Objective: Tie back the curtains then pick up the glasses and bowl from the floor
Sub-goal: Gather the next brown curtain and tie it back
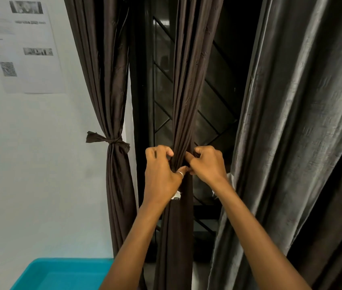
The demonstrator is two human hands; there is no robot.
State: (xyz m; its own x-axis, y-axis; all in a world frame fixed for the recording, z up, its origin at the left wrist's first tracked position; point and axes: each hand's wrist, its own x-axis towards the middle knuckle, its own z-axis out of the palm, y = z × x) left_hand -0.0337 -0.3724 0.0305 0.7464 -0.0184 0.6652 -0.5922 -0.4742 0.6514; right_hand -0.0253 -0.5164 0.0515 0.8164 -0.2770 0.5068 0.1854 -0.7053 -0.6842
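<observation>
Two bare forearms reach up from the bottom edge and meet at a dark brown middle curtain (183, 114), which hangs bunched into a narrow column in front of a dark window grille (215, 95) with slanted bars. The left hand (161, 170) has its fingers curled round the left side of the bunch, and its thumb, which wears a silver ring (180, 174), presses in across the front. The right hand (206, 164) grips the same bunch from the right side at about the same height, fingers bent in against the folds and thumb pointing toward the left thumb, so that the two thumbs almost touch. Whether a tie strip lies between the fingers cannot be told, since cloth and shadow are the same dark colour there. A small frayed white scrap (176, 195) shows just below the left wrist, against the curtain. To the left, a second brown curtain (111, 80) hangs along the window's edge, already cinched at its waist by a knotted brown tie (111, 140) whose ends stick out on either side. On the right, a grey curtain (295, 122) falls loose in broad folds. A printed sheet (23, 47) is stuck to the pale wall at upper left, and the corner of a teal tub (61, 275) sits at the lower left edge.
</observation>
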